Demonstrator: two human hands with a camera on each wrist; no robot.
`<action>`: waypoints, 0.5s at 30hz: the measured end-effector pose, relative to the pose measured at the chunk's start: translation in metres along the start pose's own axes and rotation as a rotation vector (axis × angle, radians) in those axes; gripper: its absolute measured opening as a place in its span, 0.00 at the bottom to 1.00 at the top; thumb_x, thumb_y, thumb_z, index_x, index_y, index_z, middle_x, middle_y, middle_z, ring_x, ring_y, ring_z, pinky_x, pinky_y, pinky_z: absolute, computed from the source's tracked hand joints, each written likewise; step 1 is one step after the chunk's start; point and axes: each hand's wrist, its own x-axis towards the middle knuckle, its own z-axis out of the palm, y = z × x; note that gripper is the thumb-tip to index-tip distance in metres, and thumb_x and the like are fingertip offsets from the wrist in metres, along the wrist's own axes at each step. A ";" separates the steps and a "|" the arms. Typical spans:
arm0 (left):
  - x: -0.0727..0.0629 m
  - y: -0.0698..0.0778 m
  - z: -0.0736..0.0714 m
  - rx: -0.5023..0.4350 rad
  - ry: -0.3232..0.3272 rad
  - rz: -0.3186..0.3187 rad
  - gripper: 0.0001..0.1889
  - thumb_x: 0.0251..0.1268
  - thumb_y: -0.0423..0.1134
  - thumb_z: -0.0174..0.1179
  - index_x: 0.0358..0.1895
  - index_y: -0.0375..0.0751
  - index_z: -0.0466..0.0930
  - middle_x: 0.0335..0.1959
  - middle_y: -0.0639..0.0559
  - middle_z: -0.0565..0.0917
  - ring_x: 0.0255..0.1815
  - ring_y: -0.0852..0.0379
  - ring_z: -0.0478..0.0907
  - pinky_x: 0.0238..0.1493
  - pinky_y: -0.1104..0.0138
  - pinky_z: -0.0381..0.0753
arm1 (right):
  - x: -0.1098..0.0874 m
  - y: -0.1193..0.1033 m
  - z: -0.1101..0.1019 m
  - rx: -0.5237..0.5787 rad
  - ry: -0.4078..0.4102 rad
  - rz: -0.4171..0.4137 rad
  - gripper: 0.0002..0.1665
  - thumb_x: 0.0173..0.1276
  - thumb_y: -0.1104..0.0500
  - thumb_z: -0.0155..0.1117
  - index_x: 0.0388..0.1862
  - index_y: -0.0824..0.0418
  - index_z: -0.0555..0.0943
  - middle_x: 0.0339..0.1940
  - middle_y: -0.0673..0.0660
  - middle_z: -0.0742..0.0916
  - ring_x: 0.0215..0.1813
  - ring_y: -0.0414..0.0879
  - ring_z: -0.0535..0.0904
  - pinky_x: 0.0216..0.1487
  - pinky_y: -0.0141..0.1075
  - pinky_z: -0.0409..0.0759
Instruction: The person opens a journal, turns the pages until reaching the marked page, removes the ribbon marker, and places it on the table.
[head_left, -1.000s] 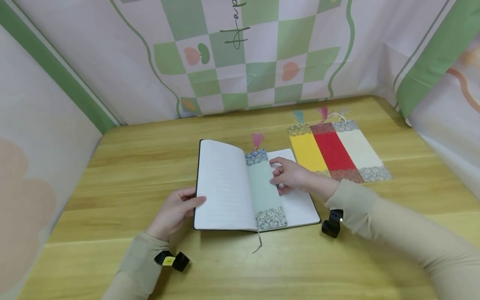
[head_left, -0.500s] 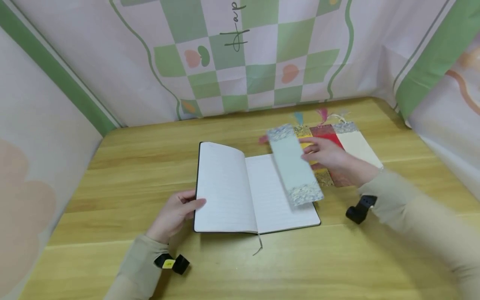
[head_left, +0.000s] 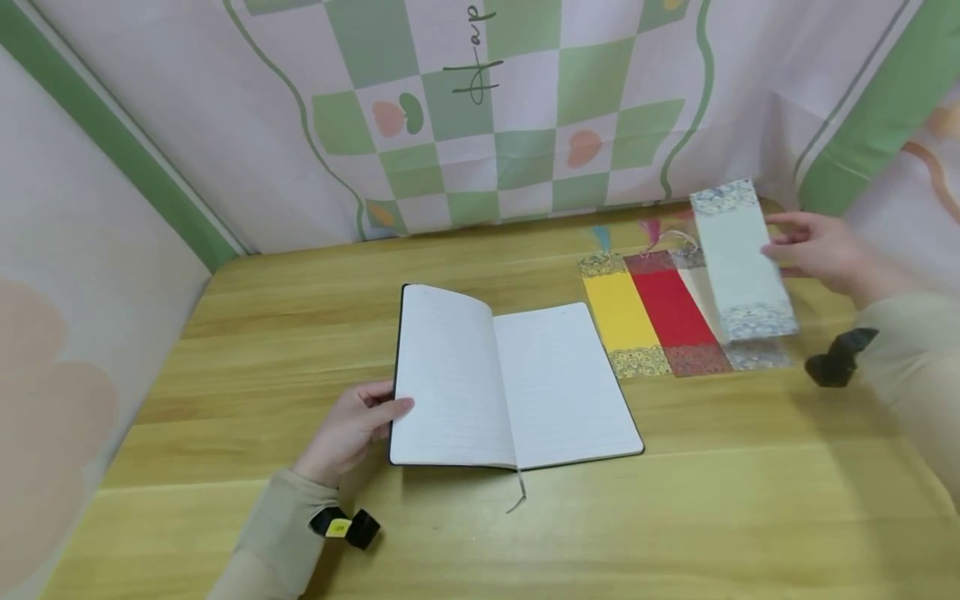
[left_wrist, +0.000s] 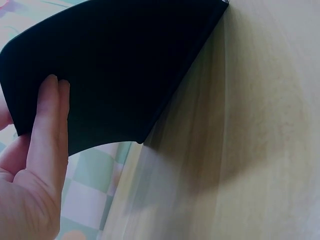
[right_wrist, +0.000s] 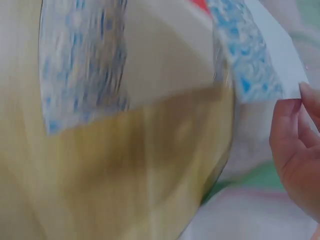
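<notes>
An open notebook [head_left: 570, 383] with lined pages lies mid-table, its left side raised. My left hand [head_left: 352, 429] pinches that raised side, thumb on the page; in the left wrist view the fingers [left_wrist: 47, 110] press behind the black cover [left_wrist: 110, 75]. At the right, my right hand [head_left: 821, 250] pinches a pale green bookmark [head_left: 742, 258] by its right edge. This bookmark has blue lace-patterned ends and overlaps a cream bookmark [head_left: 697, 292] in the head view. Left of the cream one lie a red bookmark [head_left: 675, 308] and a yellow bookmark [head_left: 621, 312].
A blue tassel [head_left: 602, 239] and a pink tassel [head_left: 651, 232] stick out from the tops of the lying bookmarks. A grey ribbon [head_left: 521, 492] hangs from the notebook's spine. Behind the wooden table [head_left: 285, 333] hangs a green checked curtain [head_left: 525, 108].
My right hand has lifted the pale green bookmark off the notebook's right page and carried it rightward, over the row to the cream bookmark. The left hand has kept its hold on the notebook.
</notes>
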 end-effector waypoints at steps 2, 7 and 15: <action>0.001 0.000 0.000 0.003 0.005 -0.002 0.20 0.66 0.30 0.55 0.57 0.19 0.71 0.36 0.57 0.83 0.34 0.64 0.78 0.37 0.69 0.81 | -0.001 0.014 -0.011 -0.039 -0.033 0.017 0.39 0.73 0.59 0.52 0.75 0.65 0.46 0.30 0.30 0.73 0.34 0.21 0.71 0.35 0.22 0.78; 0.001 0.001 0.000 0.008 0.017 -0.009 0.20 0.66 0.30 0.55 0.56 0.19 0.71 0.36 0.57 0.83 0.34 0.64 0.78 0.37 0.69 0.81 | -0.004 0.038 -0.028 -0.179 -0.095 0.048 0.40 0.73 0.59 0.51 0.69 0.81 0.44 0.40 0.60 0.77 0.32 0.19 0.68 0.35 0.24 0.77; -0.001 0.001 0.000 0.014 0.025 -0.019 0.19 0.66 0.31 0.55 0.56 0.20 0.72 0.36 0.58 0.83 0.33 0.64 0.77 0.37 0.70 0.80 | -0.006 0.066 -0.038 -0.360 -0.085 0.051 0.35 0.73 0.58 0.49 0.64 0.84 0.53 0.54 0.87 0.64 0.32 0.28 0.69 0.31 0.25 0.72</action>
